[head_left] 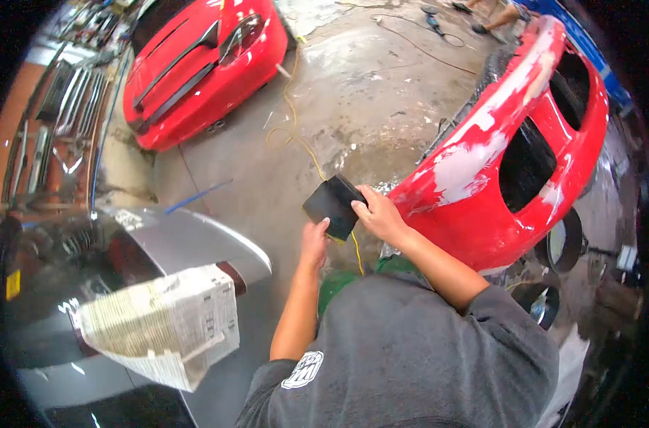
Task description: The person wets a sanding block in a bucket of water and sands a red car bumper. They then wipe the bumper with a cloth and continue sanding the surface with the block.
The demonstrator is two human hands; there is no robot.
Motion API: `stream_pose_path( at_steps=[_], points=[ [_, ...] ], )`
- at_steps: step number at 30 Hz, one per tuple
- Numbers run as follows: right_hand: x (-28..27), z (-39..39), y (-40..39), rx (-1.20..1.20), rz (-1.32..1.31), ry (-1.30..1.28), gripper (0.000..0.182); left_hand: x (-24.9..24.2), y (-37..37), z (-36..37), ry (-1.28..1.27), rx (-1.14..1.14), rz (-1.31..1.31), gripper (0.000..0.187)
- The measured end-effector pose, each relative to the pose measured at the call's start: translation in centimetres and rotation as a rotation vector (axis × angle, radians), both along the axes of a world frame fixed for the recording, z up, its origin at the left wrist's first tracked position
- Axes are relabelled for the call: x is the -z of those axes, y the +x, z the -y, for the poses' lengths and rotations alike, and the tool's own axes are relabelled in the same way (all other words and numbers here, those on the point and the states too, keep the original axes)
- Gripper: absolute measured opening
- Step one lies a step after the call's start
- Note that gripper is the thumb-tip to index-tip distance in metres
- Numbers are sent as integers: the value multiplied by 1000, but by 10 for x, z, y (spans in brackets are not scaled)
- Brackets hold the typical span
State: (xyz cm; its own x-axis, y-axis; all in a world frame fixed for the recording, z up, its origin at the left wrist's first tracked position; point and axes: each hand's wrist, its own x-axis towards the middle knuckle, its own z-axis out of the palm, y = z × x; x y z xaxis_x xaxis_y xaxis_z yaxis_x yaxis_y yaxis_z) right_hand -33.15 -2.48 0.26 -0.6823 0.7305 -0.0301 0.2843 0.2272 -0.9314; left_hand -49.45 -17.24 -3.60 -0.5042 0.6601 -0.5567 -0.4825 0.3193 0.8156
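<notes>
A black sheet of what looks like sandpaper is held in front of my body, bent over near its right end. Its lower edge shows a little yellow. My left hand grips the sheet from below, thumb on its face. On the right end, my right hand pinches the sheet between thumb and fingers. Just to the right of my right hand is a red car bumper, with whitish and pinkish sanded patches along its upper side.
A grey car with newspaper masked onto it stands at lower left. Another red bumper is at upper left. A yellow cord runs over the concrete floor. A power tool and another person's legs are at the top.
</notes>
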Motion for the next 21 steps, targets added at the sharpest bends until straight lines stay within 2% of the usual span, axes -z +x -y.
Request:
stream_pose_path(
  at_steps=[1, 5, 10, 13, 16, 17, 20, 21],
  points=[
    [0, -2, 1, 18, -13, 10, 41, -1, -3, -8, -43, 16, -19, 23],
    [8, 0, 3, 150, -24, 65, 41, 19, -21, -45, 41, 263, -4, 26],
    [1, 8, -5, 429, -29, 64, 43, -19, -24, -85, 193, 506, 66, 30],
    [-4, 13, -25, 565, -23, 46, 43, -17, -49, -101, 109, 662, 55, 35],
    [-5, 23, -50, 679, 10, 91, 41, -43, -75, -111, 231, 898, 20, 40],
    [-3, 29, -58, 725, 5, 124, 40, -37, -89, -115, 343, 1016, 40, 43],
    [-7, 36, -63, 748, -52, 188, 40, -49, -107, -116, 238, 955, 268, 43],
    [4, 41, -66, 780, -67, 231, 41, -34, -120, -122, 230, 1042, 252, 40]
  ],
)
